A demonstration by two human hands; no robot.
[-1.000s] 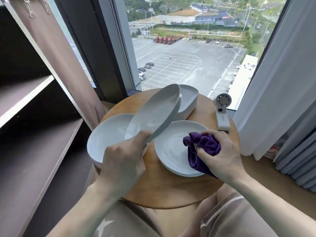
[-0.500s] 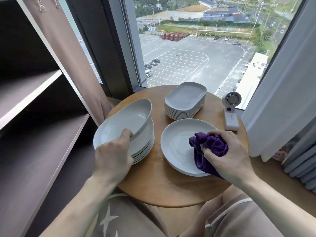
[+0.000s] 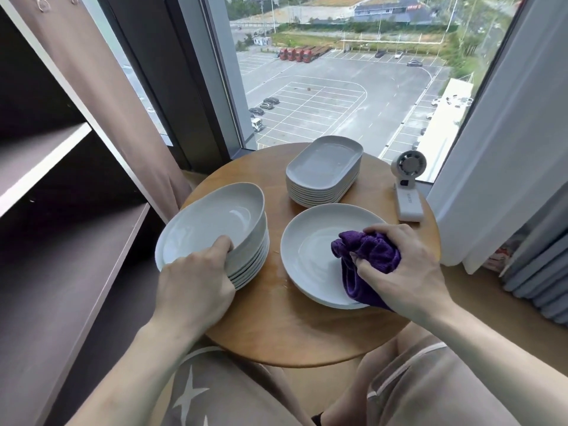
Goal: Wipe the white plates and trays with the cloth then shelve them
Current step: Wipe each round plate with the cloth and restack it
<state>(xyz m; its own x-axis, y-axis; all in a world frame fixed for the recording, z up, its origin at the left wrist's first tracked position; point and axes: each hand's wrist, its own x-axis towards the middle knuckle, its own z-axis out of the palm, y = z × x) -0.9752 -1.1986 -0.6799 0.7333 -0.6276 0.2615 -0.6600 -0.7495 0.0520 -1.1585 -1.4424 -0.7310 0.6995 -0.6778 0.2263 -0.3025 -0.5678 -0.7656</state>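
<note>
Since a second ago you had brought the top plate [image 3: 215, 222] down: then it was lifted high and tilted over the table, and now it sat on the left stack of plates [image 3: 253, 261], with its far edge a little higher than the near one. Your left hand [image 3: 196, 281] held this plate at the near rim. The thumb lay inside the rim, and the other fingers were curled around the edge, hidden under the hand.

Your right hand [image 3: 408, 272] had hardly moved. Its fingers were bent and clamped on the purple cloth [image 3: 368, 250], which was bunched up. The cloth lay inside the front plate [image 3: 310, 241], on its right half, and one fold hung over the near rim. Whether more plates were under this one, I cannot tell.

Behind both, the stack of trays [image 3: 322, 170] stood near the window side of the round wooden table [image 3: 276, 333]. A small white fan [image 3: 407, 186] lay at the right edge of the table. The dark shelf [image 3: 61, 241] was on your left, just beside the left stack.
</note>
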